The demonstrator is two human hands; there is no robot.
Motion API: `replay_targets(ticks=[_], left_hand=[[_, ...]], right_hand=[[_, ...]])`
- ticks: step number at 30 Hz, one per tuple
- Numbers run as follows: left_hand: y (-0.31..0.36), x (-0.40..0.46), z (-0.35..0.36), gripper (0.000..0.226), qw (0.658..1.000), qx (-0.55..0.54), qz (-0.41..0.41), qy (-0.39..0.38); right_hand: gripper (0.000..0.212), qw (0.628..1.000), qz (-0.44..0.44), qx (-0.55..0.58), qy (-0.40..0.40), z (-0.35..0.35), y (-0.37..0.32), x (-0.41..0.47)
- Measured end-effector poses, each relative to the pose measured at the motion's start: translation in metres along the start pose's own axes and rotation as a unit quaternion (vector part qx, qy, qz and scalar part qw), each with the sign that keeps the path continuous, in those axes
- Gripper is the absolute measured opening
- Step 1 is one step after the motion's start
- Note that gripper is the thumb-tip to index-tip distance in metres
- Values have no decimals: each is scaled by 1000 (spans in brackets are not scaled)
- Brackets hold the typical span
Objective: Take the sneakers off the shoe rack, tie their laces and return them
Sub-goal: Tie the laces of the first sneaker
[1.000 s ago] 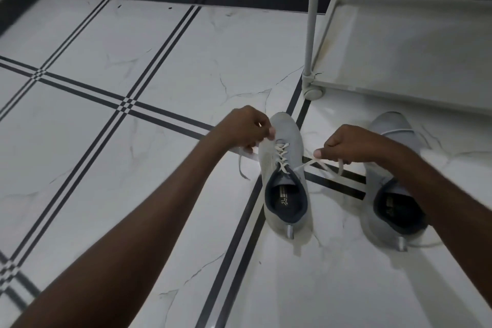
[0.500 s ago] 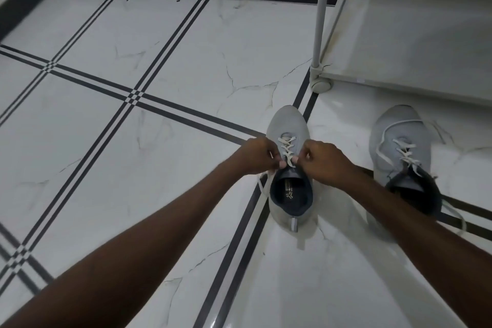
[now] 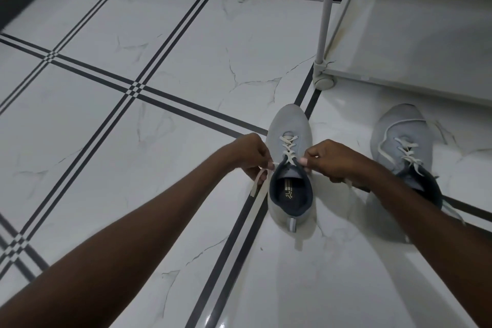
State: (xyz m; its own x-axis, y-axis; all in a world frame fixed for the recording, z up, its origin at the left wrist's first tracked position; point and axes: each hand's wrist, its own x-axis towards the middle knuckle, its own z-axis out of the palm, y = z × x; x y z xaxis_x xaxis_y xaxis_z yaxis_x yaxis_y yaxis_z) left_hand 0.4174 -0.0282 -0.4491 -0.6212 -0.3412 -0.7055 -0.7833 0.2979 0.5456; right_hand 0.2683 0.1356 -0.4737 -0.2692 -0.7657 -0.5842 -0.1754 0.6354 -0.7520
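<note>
Floor (image 3: 159,66) of white marble tile crossed by dark stripe lines spreads under and all around both hands. One shoe rack (image 3: 415,34) stands beyond the right hand, its two pale poles and bottom shelf cut off by the top and right edges; a single caster shows at its near corner. Two grey sneakers sit on the floor, off the rack. One sneaker (image 3: 288,125) lies between the hands, toe pointing away, its dark lining open toward the viewer. The second sneaker (image 3: 402,138) lies to the outside of the right hand, its heel hidden behind the right forearm, its white lace loose across the top. The left hand (image 3: 247,154) is closed in a pinch on one end of the nearer sneaker's lace (image 3: 288,148), with a short tail hanging below the fingers. The right hand (image 3: 332,158) is pinched on the other end. The hands are held apart, one at each side of the collar. Whether a knot has formed between them is hard to make out.
</note>
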Motion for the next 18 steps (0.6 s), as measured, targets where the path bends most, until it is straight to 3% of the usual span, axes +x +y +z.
replay_targets(ticks=[7,14,16,18], left_hand=[[-39,2,25,10,971,147,95,164],[-35,4,25,10,948,247,108,167],[-33,3,21,5,923,321,129,168],[-35,4,14,8,874,400,148,230]], right_hand=[[34,985,-16,-172,27,-14,24,7],[38,963,-24,-262,65,-13,16,6],[37,957,-25,-280,68,-20,7,4],[38,957,-14,-285,52,-33,-10,-1]])
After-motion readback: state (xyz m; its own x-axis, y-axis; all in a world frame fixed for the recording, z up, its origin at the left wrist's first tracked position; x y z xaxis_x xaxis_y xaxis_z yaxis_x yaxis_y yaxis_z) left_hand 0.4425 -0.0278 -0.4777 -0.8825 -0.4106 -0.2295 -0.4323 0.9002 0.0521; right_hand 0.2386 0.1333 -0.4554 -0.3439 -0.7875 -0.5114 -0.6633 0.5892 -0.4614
